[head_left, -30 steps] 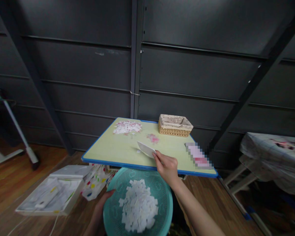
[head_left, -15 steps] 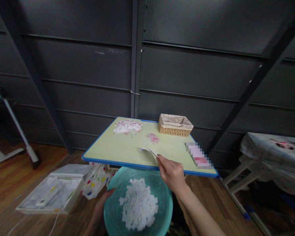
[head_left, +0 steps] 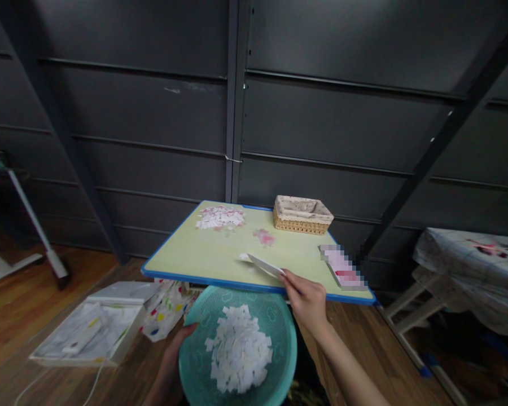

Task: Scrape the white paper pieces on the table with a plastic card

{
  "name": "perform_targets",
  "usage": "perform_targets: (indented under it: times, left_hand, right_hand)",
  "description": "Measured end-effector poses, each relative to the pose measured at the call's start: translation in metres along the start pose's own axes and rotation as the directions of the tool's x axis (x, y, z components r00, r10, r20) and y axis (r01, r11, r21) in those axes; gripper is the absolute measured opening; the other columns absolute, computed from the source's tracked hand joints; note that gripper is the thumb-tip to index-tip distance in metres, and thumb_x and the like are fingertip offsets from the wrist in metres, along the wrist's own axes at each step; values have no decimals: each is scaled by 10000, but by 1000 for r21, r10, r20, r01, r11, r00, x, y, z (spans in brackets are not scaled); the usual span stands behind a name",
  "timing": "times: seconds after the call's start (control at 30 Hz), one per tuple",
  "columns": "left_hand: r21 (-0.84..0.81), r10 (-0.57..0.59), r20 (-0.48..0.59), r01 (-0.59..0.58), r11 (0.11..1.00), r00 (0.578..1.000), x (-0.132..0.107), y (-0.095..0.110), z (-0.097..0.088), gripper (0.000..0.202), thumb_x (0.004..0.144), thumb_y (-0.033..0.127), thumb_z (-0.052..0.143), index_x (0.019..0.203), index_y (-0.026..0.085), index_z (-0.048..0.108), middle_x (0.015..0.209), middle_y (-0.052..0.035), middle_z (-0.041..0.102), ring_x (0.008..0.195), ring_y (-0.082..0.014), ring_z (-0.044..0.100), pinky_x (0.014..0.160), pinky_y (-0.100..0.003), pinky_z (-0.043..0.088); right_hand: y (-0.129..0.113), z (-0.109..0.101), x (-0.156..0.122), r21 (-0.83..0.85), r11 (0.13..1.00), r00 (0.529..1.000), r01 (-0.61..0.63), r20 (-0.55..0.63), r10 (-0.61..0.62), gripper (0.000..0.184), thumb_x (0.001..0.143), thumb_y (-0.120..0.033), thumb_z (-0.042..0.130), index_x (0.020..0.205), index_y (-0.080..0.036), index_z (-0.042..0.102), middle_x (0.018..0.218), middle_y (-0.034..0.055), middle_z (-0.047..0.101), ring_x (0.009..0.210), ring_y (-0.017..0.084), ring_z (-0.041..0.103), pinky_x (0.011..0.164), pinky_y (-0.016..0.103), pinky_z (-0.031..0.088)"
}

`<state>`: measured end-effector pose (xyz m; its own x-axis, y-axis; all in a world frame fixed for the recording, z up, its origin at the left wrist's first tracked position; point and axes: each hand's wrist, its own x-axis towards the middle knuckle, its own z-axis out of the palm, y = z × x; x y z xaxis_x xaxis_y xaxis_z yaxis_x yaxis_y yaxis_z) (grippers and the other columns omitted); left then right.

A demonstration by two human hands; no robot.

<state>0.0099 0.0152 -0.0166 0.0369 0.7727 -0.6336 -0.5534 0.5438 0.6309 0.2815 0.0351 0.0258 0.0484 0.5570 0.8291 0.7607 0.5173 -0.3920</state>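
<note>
My left hand point(head_left: 178, 343) grips the left rim of a round teal plastic sieve basket point(head_left: 281, 321), its thumb over the edge and its other fingers mostly hidden. Inside the basket lies a heap of small white paper-like squares point(head_left: 239, 349). Over the near edge of a pale yellow table point(head_left: 186, 254), my right hand point(head_left: 308, 296) pinches a thin, white, pointed strip point(head_left: 266, 265); whether it is folded card or a tool I cannot tell. A small white piece point(head_left: 244, 257) shows at the strip's far tip.
On the table are a pile of white and pink pieces point(head_left: 220, 217), a pink patch point(head_left: 263, 237), a cloth-lined wicker basket point(head_left: 302, 225) and a blurred-out pink pack point(head_left: 342, 268). An open white box point(head_left: 84, 335) and its cable lie on the left floor. A cloth-covered table point(head_left: 457, 254) stands right.
My right hand has moved slightly right and down, and the white strip now lies lower and flatter over the table. My left hand and the teal basket have hardly moved.
</note>
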Motion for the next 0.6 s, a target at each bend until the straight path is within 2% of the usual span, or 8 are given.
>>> perform_targets:
  times: [0.1,0.2,0.37,0.5,0.6]
  left_hand:
    - [6,17,12,-17,1000,1000,-1,0,-2,478,697,214,697,1132,52,583,648,-76,762,858,-336,718,753,-410,576]
    - [-9,29,27,-28,1000,999,-1,1,-3,513,692,188,703,1163,35,568,706,-105,776,869,-341,715,751,-405,580]
    - [7,19,17,-19,1000,1000,-3,4,4,526,682,185,712,1172,44,583,711,-103,779,869,-342,716,741,-404,584]
    - [-11,46,-1,-46,999,999,-7,10,10,530,702,185,687,1202,48,575,709,-94,780,840,-332,723,726,-394,586]
    - [-44,70,-21,-71,997,997,-11,13,12,537,713,154,660,1233,64,561,730,-85,784,814,-320,728,705,-381,589]
  right_hand:
    - [8,-2,-6,34,979,979,-202,-36,203,182,824,-285,626,917,-194,753,874,61,745,737,230,718,673,311,594]
    - [12,-6,-4,55,937,939,-344,31,343,231,818,-329,622,942,-181,750,914,59,742,767,244,712,683,327,583]
    - [12,-13,3,80,933,927,-350,176,332,216,829,-327,596,838,-187,761,810,33,749,661,200,687,624,269,549]
    - [9,-14,3,119,937,932,-328,200,302,189,810,-328,618,802,-206,762,785,37,748,621,197,679,599,270,541]
    - [4,-15,3,160,923,920,-350,245,306,180,802,-332,632,775,-208,759,768,30,746,626,192,675,599,263,531]
